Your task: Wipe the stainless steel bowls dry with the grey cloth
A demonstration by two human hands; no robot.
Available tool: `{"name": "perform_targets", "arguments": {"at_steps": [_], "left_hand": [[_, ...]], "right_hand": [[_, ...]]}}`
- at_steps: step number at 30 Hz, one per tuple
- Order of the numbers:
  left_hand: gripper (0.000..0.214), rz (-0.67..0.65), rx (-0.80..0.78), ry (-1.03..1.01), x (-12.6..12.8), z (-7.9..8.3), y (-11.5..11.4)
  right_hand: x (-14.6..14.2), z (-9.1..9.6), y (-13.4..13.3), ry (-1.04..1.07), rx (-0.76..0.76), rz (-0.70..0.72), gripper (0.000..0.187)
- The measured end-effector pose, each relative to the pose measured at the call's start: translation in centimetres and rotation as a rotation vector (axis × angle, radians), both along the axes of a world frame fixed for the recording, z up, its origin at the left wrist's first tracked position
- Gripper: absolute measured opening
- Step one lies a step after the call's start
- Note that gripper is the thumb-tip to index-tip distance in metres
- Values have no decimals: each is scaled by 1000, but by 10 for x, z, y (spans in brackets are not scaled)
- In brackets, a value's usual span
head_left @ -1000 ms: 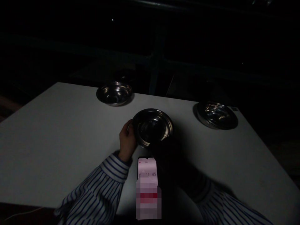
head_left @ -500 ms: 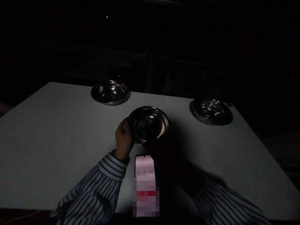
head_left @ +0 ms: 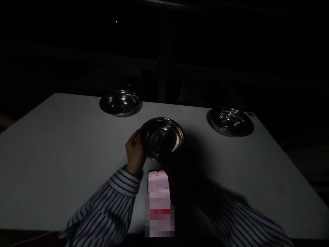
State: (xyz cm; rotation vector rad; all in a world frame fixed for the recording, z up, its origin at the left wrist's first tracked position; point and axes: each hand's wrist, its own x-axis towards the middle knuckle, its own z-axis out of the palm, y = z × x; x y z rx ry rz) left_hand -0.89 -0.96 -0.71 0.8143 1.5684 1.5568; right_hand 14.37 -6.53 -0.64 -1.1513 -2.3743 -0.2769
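A shiny steel bowl (head_left: 160, 135) is in front of me at the middle of the white table (head_left: 77, 164), its hollow facing up. My left hand (head_left: 135, 152) grips its left rim, fingers closed around the edge. Deep shadow covers my right hand (head_left: 178, 164), which reaches to the bowl's lower right side; its fingers cannot be made out. Below the bowl lies a lit phone (head_left: 159, 180) showing digits ending in 11:46, its lower part pixelated.
Another steel bowl (head_left: 119, 103) stands near the table's far edge on the left. Toward the far right corner is a stack of steel bowls (head_left: 231, 121), beside a small label (head_left: 250, 114). Beyond the table nearly everything is dark.
The digits on the phone went from 11:45 to 11:46. Both hands and the bowl stay almost where they were; the view has shifted slightly.
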Motion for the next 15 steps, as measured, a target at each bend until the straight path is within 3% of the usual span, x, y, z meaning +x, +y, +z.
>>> {"name": "perform_targets", "arguments": {"at_steps": [6, 9, 13, 15], "left_hand": [[42, 42, -28, 36, 0, 4, 0], [43, 49, -53, 98, 0, 6, 0], [41, 38, -47, 148, 0, 8, 1], [40, 51, -44, 162, 1, 8, 1]], "right_hand": [[-21, 18, 4, -88, 148, 105, 24], [-1, 24, 4, -25, 212, 90, 22], [35, 22, 0, -15, 108, 146, 23], [36, 18, -2, -17, 44, 123, 25]]}}
